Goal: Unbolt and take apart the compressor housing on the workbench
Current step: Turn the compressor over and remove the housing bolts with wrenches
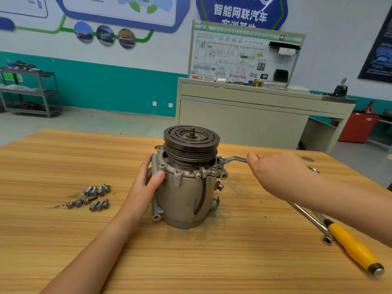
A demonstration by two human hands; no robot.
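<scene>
I have the compressor housing (186, 200) mid-workbench (212, 264). My left hand (148, 179) clasps its side and my right hand (273, 172) grips the wrench (233, 159) on a far-right flange bolt (221, 159). Removed bolts (93, 198) lie left, and several are not yet out.

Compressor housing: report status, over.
Left hand grips compressor housing. Right hand holds wrench on flange bolt. Loose bolts left, yellow-handled tool right; nothing blocking.

A beige cabinet (237, 124) bears a wiring-diagram board (231, 56); grey shelves (29, 92) stand by the wall.
</scene>
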